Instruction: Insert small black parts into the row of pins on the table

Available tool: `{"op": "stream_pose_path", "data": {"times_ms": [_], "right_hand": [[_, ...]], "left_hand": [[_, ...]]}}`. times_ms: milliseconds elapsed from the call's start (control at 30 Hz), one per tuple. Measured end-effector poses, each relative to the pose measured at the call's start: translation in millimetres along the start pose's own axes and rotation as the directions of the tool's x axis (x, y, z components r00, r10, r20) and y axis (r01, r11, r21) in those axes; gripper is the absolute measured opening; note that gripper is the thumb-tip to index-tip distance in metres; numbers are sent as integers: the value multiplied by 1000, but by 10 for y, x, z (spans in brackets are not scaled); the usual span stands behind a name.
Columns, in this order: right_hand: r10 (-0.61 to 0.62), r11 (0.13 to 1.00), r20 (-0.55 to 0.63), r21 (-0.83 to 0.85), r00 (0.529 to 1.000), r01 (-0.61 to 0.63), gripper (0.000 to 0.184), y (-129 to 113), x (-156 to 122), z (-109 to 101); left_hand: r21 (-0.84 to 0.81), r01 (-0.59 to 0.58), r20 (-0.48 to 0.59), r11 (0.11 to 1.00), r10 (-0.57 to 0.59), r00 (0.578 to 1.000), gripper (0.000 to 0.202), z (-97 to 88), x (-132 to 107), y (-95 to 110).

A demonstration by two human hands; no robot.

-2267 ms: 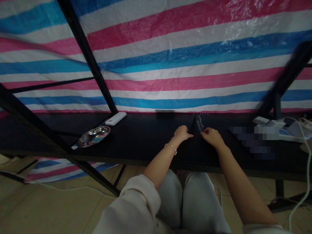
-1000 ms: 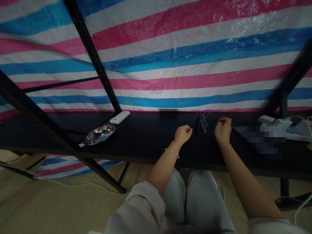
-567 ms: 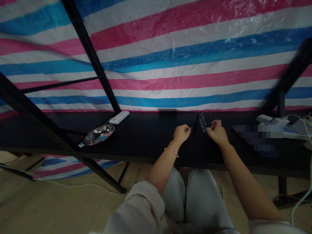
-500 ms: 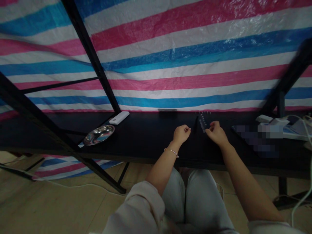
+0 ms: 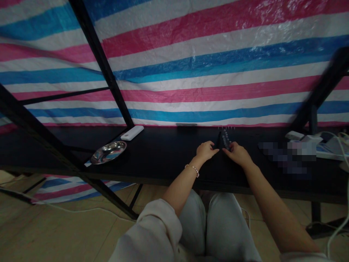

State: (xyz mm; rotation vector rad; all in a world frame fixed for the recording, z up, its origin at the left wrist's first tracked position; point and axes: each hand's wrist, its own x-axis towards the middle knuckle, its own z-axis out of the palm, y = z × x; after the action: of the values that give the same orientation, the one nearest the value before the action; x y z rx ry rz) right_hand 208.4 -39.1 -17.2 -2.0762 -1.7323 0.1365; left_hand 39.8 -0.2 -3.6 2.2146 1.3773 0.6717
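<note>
pinching a small dark rack of pins [image 5: 223, 140] between left hand [image 5: 205, 151] and right hand [image 5: 237, 153].

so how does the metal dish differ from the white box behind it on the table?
The metal dish is round, shiny and shallow, and mirrors the striped sheet; the white box is a matte rounded block. The dish lies nearer the table's front edge, the box further back by the sheet. The dish looks wider, the box narrower. Both rest flat on the dark table, left of both hands, untouched.
</note>
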Motion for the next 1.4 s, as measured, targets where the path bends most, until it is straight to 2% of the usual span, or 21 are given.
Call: {"op": "stream_pose_path", "data": {"times_ms": [100,233,467,600,667,767,900,1000,1100,1267,1400], "right_hand": [[15,1000,8,-22,1000,-15,37,-22,-1,-1],[31,998,6,-52,999,-31,36,-50,-2,-8],[32,998,-4,-59,999,-32,35,-98,-13,-41],[24,997,-3,-70,1000,-24,31,-97,-15,-39],[15,997,-4,-74,1000,-15,29,-93,-19,-35],[-66,997,12,-35,998,67,28,-116,-39,-43],[-287,954,-27,89,958,288,29,-260,-98,-103],[-374,910,-114,148,920,388,30,-451,-134,-163],[-425,862,-179,218,887,457,29,-632,-122,-144],[-405,767,-337,381,850,517,29,-712,-49,129],[-452,722,-264,452,852,523,25,-657,-52,283]], "left_hand": [[47,-7,13,999,7,1000,37,15,33,64],[105,61,-21,993,-60,998,36,54,76,124],[109,97,-21,989,-95,995,29,78,126,183],[85,81,-24,993,-79,997,19,44,106,144],[59,65,-59,996,-62,996,13,5,78,74],[1,47,-189,999,-46,981,11,-76,23,-78],[-189,17,-329,982,-79,941,15,-176,-43,-235],[-432,42,-315,901,-194,929,18,-212,-70,-257],[-581,13,-301,814,-230,926,16,-215,-78,-237],[-657,-68,-326,751,-201,924,19,-176,-78,-233],[-645,-101,-324,758,-151,934,31,-155,-90,-234]]}}
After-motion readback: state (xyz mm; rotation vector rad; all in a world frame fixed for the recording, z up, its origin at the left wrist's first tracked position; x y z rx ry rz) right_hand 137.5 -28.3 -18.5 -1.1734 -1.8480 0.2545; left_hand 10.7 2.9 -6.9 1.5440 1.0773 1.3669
